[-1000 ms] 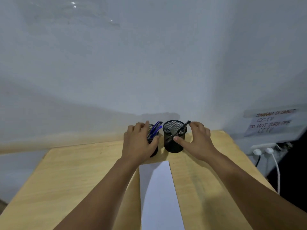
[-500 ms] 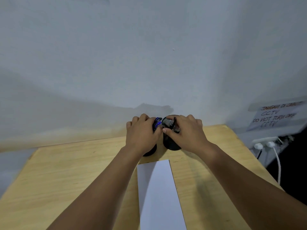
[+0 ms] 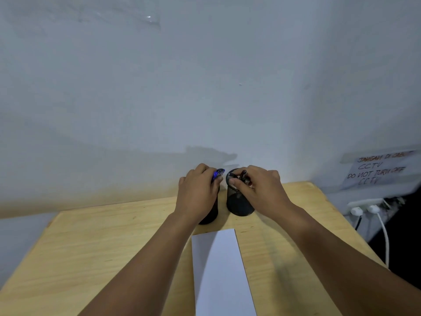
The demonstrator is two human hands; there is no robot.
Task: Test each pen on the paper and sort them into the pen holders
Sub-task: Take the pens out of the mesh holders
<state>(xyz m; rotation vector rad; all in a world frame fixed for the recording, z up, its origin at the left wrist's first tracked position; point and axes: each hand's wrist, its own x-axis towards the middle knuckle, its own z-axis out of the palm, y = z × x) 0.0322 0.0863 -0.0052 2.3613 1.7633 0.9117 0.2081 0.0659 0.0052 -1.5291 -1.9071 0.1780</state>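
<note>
Pens stand in two black mesh holders at the table's (image 3: 91, 242) far edge: blue pens (image 3: 218, 174) in the left holder (image 3: 210, 215) lean up and right, a black pen (image 3: 243, 175) in the right holder (image 3: 239, 201) stands near upright. The left hand (image 3: 197, 197) curls round the blue pens (grip partly hidden); the right hand (image 3: 259, 190) pinches the black pen. White paper (image 3: 221, 270) lies lengthwise nearer.

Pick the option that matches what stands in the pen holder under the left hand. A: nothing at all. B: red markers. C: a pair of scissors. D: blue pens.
D: blue pens poke out of the left pen holder just past the fingers of the left hand, which wraps that holder.
</note>
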